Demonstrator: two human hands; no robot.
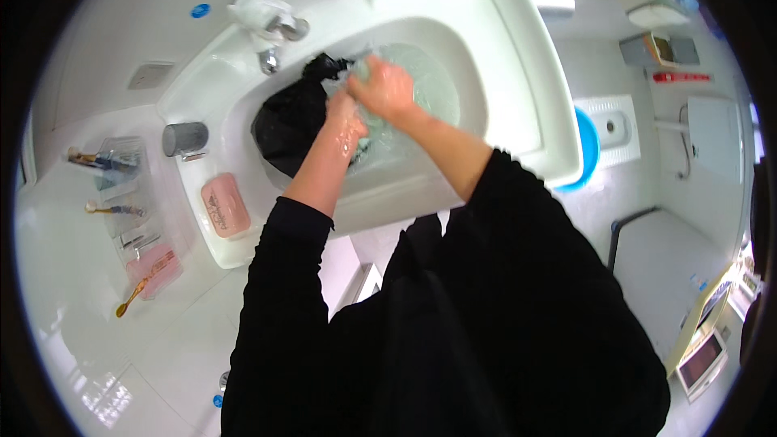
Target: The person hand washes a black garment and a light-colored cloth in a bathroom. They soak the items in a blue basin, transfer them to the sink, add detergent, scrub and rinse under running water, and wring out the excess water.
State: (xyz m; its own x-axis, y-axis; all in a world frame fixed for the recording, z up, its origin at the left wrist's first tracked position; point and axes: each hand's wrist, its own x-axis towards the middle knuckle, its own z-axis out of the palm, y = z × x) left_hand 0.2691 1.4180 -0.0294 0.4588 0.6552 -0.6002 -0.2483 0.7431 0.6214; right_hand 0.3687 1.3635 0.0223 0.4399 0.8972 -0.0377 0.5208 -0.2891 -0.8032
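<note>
My left hand [343, 110] and my right hand [383, 86] are close together over the basin of a white ceramic sink [473, 79]. Pale green, wet material [363, 70] shows at the fingers of my right hand, which grip it; it may be cloth or a soap bar, blur hides which. My left hand is wet and bent at the wrist; its grip is hidden. Black fabric [291, 127] lies bunched in the basin beside my left forearm. Cloudy, pale green water [425, 82] stands around and beyond my hands.
A chrome faucet [269, 62] with white cloth on it stands at the sink's back edge. A pink soap box [225, 205] and a gray cup [186, 138] are at the left. Toothbrushes [144, 282] hang on the wall. A blue basin [584, 149] is beyond the right edge.
</note>
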